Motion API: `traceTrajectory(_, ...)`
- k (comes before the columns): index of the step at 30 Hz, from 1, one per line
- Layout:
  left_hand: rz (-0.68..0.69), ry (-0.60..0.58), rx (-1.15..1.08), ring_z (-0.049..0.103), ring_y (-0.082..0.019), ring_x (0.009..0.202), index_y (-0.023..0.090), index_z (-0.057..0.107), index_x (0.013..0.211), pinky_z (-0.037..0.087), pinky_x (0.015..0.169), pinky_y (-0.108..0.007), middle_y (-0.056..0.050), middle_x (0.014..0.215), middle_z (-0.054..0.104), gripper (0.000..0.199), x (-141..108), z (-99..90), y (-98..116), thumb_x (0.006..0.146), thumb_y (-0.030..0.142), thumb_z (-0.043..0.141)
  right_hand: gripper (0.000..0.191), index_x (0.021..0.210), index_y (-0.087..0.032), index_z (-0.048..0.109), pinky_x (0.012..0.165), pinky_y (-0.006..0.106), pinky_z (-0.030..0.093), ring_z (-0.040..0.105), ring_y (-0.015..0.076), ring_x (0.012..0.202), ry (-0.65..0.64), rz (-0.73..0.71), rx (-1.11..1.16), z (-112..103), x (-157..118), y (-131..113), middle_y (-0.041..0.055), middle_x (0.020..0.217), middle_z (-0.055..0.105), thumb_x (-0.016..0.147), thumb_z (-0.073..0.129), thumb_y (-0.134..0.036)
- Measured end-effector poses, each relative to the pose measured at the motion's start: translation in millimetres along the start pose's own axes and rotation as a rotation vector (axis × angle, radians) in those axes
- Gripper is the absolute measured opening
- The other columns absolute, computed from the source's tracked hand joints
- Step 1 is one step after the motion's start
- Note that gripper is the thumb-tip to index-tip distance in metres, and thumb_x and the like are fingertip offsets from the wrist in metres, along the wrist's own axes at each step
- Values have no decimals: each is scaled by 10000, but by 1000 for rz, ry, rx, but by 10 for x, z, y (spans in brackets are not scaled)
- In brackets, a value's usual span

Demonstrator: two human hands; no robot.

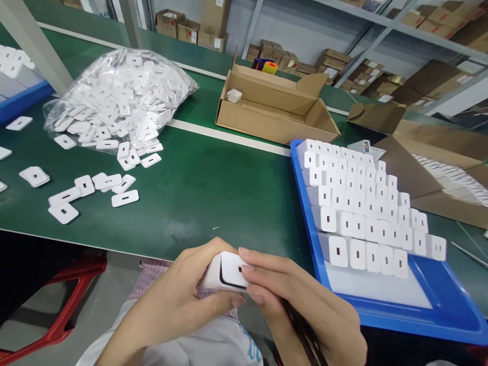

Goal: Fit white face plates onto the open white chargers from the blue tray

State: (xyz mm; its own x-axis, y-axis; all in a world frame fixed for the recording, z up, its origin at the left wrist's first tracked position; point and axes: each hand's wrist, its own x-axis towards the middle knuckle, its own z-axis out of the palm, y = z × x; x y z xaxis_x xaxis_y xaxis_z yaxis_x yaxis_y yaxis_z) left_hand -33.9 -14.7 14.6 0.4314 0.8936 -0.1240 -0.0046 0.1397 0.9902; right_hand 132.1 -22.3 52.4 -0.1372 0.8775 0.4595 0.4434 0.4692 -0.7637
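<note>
White plastic block [224,272] held over the lap, long axis running left-right, slotted face up. Left hand [171,297] curled around its left end; right hand [293,300] gripping its right end, near blue tray [308,218].

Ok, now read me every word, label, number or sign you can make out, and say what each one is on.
White labels on the cardboard cartons: too small to read.
Blue print on the white garment: too blurred to read.
No other text shows.
</note>
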Motion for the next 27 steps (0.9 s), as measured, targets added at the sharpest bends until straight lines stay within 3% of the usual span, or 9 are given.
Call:
traceTrajectory(7,-8,-22,-41,545,-105,682,248,600,975,364,595,-203,81,796,620,154,-8,-6,-26,842,251,677,187,769,-238,702,516,183,494,613,72,556,94,95,84,70,114,46,-52,695,697,886,634,-108)
traceTrajectory(13,63,-27,-79,550,-94,667,266,543,1013,362,580,-195,86,799,623,161,-5,-3,-37,885,289,638,189,820,-221,697,613,189,550,686,99,682,58,12,88,107,106,67,-20,795,724,869,625,-53)
traceTrajectory(20,86,-15,-51,557,-102,678,292,559,1048,380,586,-200,78,824,623,181,-16,28,-66,896,337,645,228,838,-210,686,600,202,544,666,98,661,176,-43,16,142,51,61,-15,786,712,845,610,4)
traceTrajectory(27,134,17,-110,521,-102,662,270,559,1050,391,604,-205,63,797,599,199,-26,9,-76,894,349,653,126,903,-155,687,602,197,572,697,125,696,22,-258,2,79,96,163,47,879,712,852,642,-49)
